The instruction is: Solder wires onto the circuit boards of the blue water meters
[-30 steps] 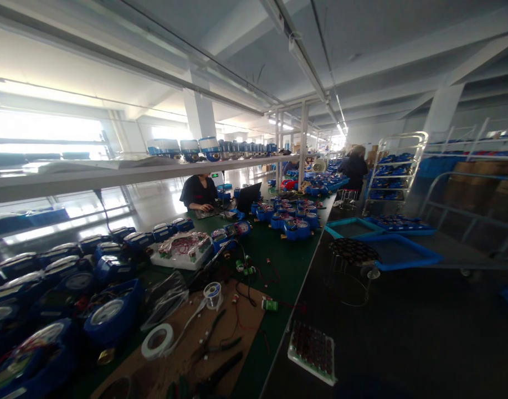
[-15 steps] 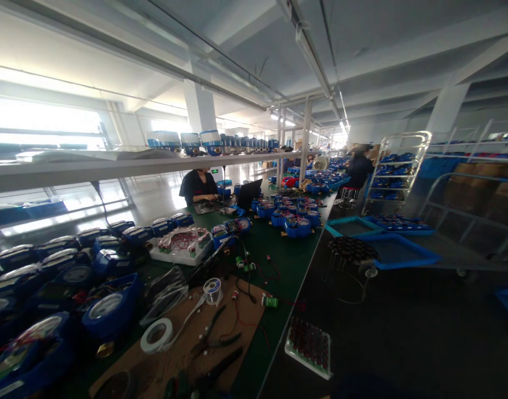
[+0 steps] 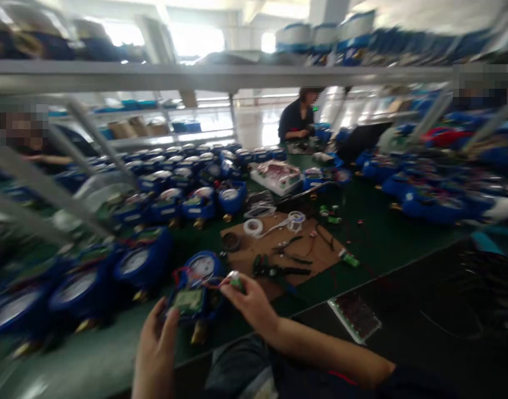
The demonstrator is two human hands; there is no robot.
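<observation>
A blue meter (image 3: 201, 265) with a round dial and an exposed green circuit board (image 3: 189, 301) lies at the front edge of the bench. My left hand (image 3: 156, 346) grips the left side of its housing, thumb at the board. Just right of the meter, my right hand (image 3: 254, 302) pinches a small green-and-white battery (image 3: 236, 281). Red wires (image 3: 187, 272) run over the meter towards that hand. Blur hides the finer wiring.
A brown board (image 3: 324, 252) carries pliers (image 3: 291, 257), white tape (image 3: 252, 227) and a solder spool (image 3: 296, 220). More blue meters (image 3: 137, 263) stand left and behind. A shelf (image 3: 237, 75) crosses above. A co-worker (image 3: 297, 116) sits across the bench; other people are at both sides.
The view has swung left and down towards the near bench. Both my hands are now visible, the left on a meter and the right pinching a battery; neither showed before.
</observation>
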